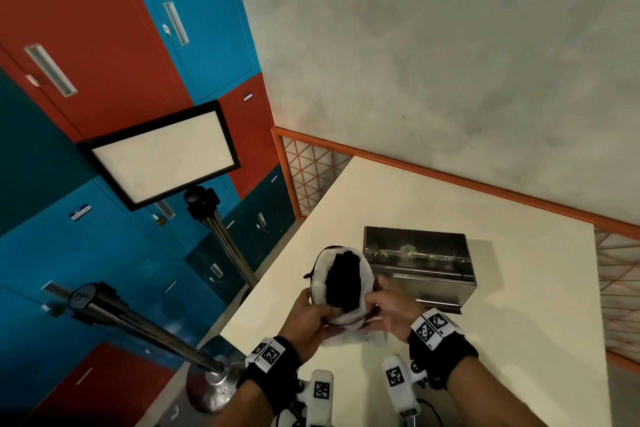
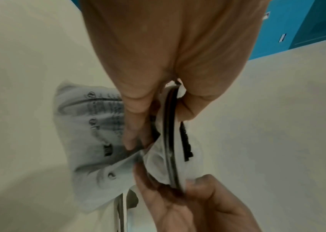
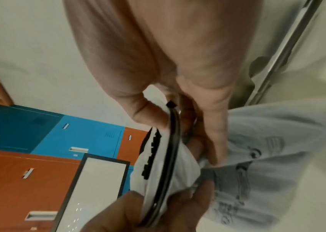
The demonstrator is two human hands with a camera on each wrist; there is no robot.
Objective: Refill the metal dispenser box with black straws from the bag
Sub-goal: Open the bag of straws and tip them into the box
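1. Cream counter [image 1: 519, 305] under a grey wall, coloured lockers [image 1: 104, 28] beyond its left edge.
2. I pinch the bag [image 1: 320, 279] mouth with both hands: left hand [image 1: 308, 317] and right hand [image 1: 391, 308] each grip one side of the rim.
3. Risk, I think: the thin plastic could slip or tip, spilling black straws [image 1: 343, 279] off the left edge.
4. Straws stand bunched, dark, inside the white bag.
5. Just behind sits the metal box [image 1: 419, 263], open-topped, shiny, near the counter's middle.

bag [image 2: 90, 141] print blurred unreadable, dispenser box [image 1: 419, 263] inside murky, forearms cut off
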